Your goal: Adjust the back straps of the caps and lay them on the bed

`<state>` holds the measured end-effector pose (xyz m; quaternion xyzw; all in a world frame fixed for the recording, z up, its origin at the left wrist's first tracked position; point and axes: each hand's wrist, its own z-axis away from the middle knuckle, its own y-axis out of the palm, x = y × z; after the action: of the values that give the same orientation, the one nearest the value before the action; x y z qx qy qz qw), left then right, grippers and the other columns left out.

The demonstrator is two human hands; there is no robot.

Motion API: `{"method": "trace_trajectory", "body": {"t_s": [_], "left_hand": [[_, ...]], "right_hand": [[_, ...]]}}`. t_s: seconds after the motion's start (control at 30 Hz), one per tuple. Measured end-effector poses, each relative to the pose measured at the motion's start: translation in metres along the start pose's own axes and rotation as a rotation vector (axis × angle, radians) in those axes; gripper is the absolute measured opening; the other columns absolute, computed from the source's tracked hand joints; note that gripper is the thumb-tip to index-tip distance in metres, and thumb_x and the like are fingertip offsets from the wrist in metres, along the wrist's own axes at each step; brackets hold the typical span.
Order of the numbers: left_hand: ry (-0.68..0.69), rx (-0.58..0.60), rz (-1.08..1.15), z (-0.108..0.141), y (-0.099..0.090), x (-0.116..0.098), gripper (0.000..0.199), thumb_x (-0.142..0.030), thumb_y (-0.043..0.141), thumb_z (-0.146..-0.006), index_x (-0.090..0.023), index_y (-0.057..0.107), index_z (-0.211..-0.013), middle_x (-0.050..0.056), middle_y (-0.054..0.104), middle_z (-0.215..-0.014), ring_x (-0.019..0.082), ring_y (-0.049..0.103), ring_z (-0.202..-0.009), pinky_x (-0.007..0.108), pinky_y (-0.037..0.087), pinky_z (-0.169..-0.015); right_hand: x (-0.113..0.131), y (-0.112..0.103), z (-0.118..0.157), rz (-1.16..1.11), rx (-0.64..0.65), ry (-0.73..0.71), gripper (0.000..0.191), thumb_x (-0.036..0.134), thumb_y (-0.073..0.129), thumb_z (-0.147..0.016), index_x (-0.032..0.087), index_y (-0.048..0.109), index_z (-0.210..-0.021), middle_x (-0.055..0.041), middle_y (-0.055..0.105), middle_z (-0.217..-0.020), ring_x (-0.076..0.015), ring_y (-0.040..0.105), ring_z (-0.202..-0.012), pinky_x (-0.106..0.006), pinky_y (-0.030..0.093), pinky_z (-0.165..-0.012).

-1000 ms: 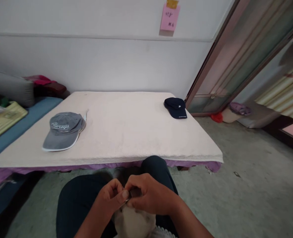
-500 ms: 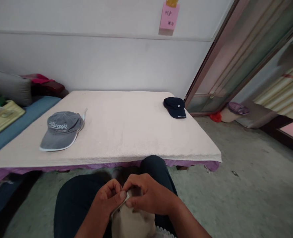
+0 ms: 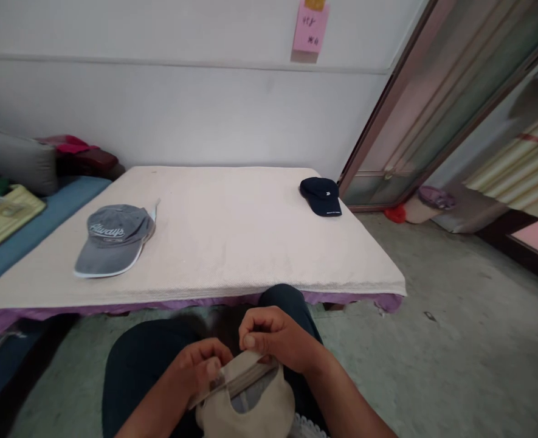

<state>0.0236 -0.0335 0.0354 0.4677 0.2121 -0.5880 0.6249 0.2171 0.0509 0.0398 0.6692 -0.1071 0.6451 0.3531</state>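
Note:
A beige cap (image 3: pixel 255 410) rests at my lap, its back opening and strap (image 3: pixel 241 367) facing up. My left hand (image 3: pixel 198 371) pinches the left part of the strap between thumb and fingers. At the strap's upper right end, my right hand (image 3: pixel 273 337) grips it with thumb and curled fingers. A grey cap with white lettering (image 3: pixel 113 240) lies on the left of the cloth-covered table (image 3: pixel 223 231). Near the table's back right corner sits a dark navy cap (image 3: pixel 321 196).
My knees (image 3: pixel 291 304) reach the table's front edge. To the left is a blue surface (image 3: pixel 77 191) with a grey cushion (image 3: pixel 17 158). A pink note (image 3: pixel 311 27) hangs on the wall. A bin (image 3: pixel 426 207) stands on the floor at right.
My right hand has moved up and right, away from my left hand. The strap now stretches between them, and the cap's back opening has come into view.

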Motion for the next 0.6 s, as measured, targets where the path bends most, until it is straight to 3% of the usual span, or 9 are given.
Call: {"method": "trace_trajectory", "body": {"t_s": [0.1, 0.27, 0.47, 0.6], "left_hand": [[-0.047, 0.027, 0.014, -0.003, 0.001, 0.005, 0.033, -0.043, 0.078, -0.064, -0.014, 0.062, -0.067, -0.003, 0.053, -0.057, 0.006, 0.037, -0.048, 0.02, 0.023, -0.048], [0.045, 0.026, 0.191, -0.003, -0.001, 0.014, 0.033, -0.041, 0.077, -0.066, -0.016, 0.057, -0.06, -0.003, 0.051, -0.052, 0.006, 0.034, -0.045, 0.02, 0.022, -0.045], [0.104, -0.01, 0.279, 0.0, -0.001, 0.014, 0.032, -0.041, 0.07, -0.073, -0.015, 0.057, -0.058, -0.003, 0.047, -0.051, 0.008, 0.034, -0.047, 0.02, 0.025, -0.047], [0.087, -0.078, 0.258, -0.003, 0.001, 0.013, 0.034, -0.041, 0.071, -0.073, -0.015, 0.057, -0.056, -0.003, 0.047, -0.05, 0.008, 0.033, -0.046, 0.021, 0.026, -0.048]], "right_hand": [[-0.002, 0.003, -0.003, -0.083, -0.035, 0.036, 0.023, 0.035, 0.07, -0.076, 0.014, 0.061, -0.078, 0.0058, 0.048, -0.059, -0.0035, 0.037, -0.044, -0.017, 0.027, -0.041], [-0.008, 0.002, -0.005, -0.089, -0.085, 0.08, 0.021, 0.032, 0.072, -0.074, 0.015, 0.062, -0.079, 0.0066, 0.048, -0.057, -0.0033, 0.037, -0.043, -0.016, 0.027, -0.041], [-0.007, -0.005, 0.0, 0.07, 0.117, 0.143, 0.031, 0.042, 0.07, -0.076, 0.012, 0.065, -0.076, 0.0038, 0.054, -0.057, -0.0056, 0.046, -0.05, -0.017, 0.033, -0.048], [-0.008, -0.006, 0.001, 0.003, 0.076, 0.084, 0.034, 0.044, 0.071, -0.075, 0.011, 0.064, -0.07, 0.0041, 0.054, -0.053, -0.0051, 0.044, -0.046, -0.018, 0.031, -0.047]]}}
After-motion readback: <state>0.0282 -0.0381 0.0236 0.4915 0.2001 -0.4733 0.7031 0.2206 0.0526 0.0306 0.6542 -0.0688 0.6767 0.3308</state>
